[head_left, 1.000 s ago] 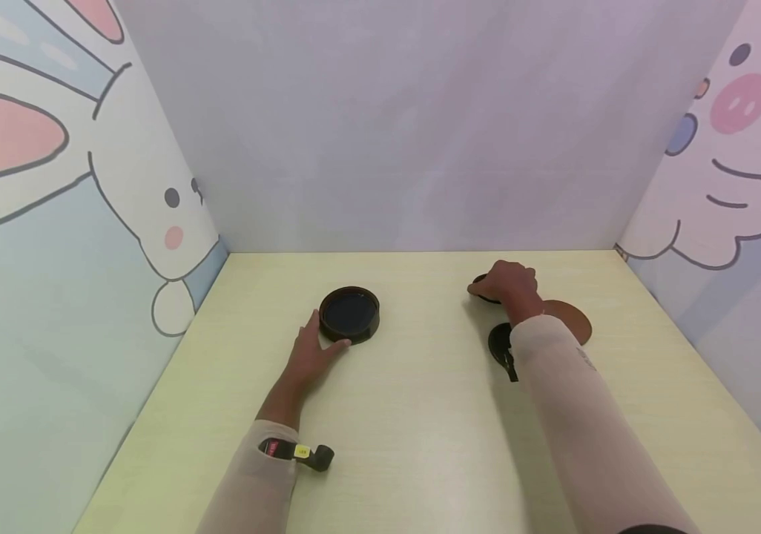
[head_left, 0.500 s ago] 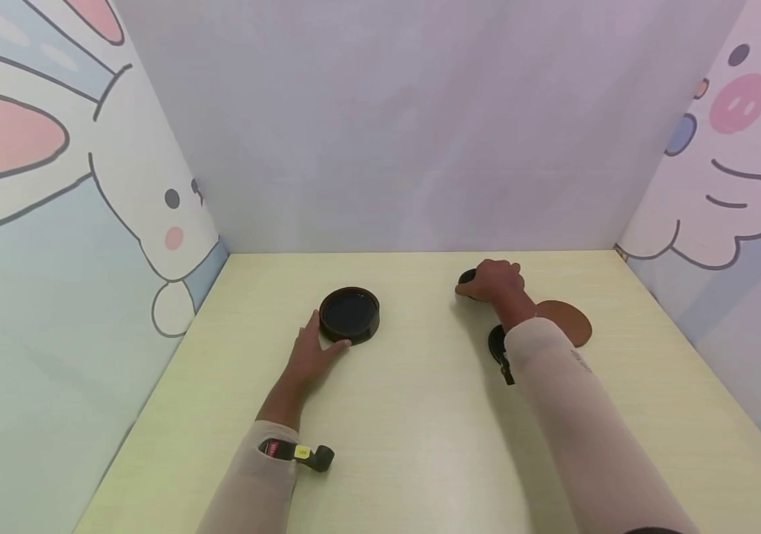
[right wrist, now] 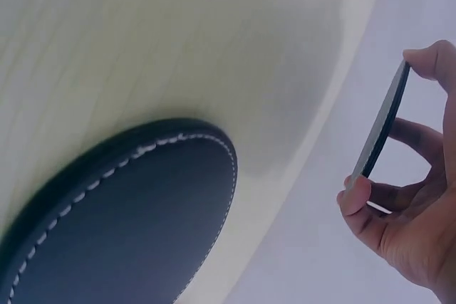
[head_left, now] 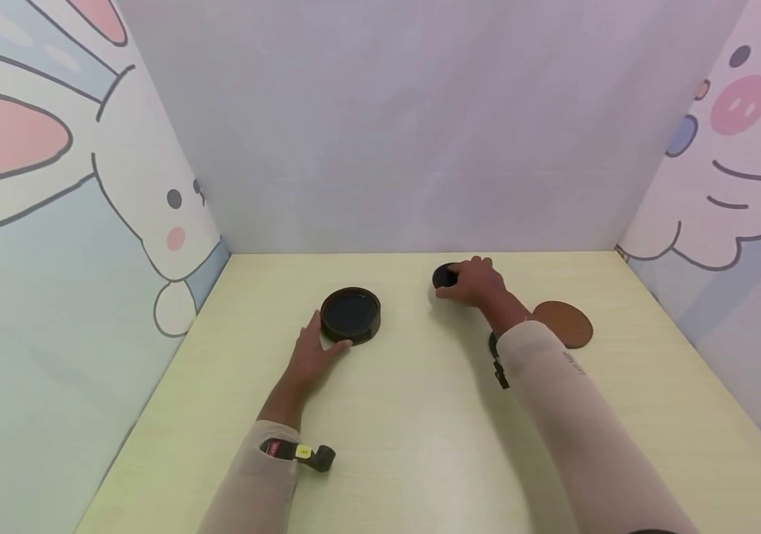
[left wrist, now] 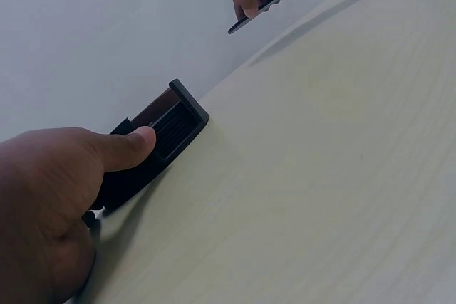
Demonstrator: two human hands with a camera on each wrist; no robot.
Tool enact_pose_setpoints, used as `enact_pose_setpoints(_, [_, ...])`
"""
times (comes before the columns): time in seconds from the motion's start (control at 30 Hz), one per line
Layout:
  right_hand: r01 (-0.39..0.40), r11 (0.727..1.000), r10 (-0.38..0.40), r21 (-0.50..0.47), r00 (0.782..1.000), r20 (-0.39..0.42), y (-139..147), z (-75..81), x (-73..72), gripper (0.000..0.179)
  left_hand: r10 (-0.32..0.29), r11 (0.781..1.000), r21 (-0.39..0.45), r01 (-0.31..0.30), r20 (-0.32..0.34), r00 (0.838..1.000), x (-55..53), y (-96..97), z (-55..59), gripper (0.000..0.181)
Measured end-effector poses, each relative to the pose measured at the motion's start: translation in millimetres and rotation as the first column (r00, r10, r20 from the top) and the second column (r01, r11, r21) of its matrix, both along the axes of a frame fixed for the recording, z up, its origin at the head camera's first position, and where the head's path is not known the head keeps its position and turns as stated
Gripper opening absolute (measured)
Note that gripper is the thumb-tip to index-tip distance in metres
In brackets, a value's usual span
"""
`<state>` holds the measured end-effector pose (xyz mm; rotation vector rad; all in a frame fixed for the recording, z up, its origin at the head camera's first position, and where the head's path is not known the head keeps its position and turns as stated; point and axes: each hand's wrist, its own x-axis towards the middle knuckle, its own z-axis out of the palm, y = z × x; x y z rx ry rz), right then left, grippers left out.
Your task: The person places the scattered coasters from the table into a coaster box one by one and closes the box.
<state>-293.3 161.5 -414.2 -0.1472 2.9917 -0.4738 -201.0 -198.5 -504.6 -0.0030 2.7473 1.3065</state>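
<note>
In the head view my left hand [head_left: 310, 360] holds a round dark coaster holder [head_left: 371, 331] on the table, fingers at its left side and thumb at its near edge. The left wrist view shows my thumb across the slotted side of this holder [left wrist: 171, 133]. Farther right, my right hand [head_left: 475, 283] pinches a thin black round coaster [head_left: 443, 275] above the table's far part. The right wrist view has this coaster [right wrist: 386, 122] nearly edge-on, tilted, thumb and fingertips at its rim. Below lies another dark coaster [right wrist: 135, 218] with white stitching.
A brown round coaster [head_left: 564, 324] lies on the table [head_left: 407, 445], right of my right forearm. Part of a black disc [head_left: 492, 344] shows beside the right sleeve, which hides the remainder. A grey-white wall [head_left: 414, 148] rises behind the table; printed panels flank both sides.
My right hand has moved left and slightly toward the back with the black coaster, nearing the coaster holder. The left hand and holder have stayed in place.
</note>
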Motion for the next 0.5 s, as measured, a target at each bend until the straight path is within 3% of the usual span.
enact_pose_setpoints(0.5, [-0.109, 0.994, 0.109, -0.001, 0.990, -0.094, -30, -5.4, 6.0, 0.078, 0.001, 1.000, -0.004, -0.001, 0.000, 1.000, 1.6, 0.0, 1.5, 0.108])
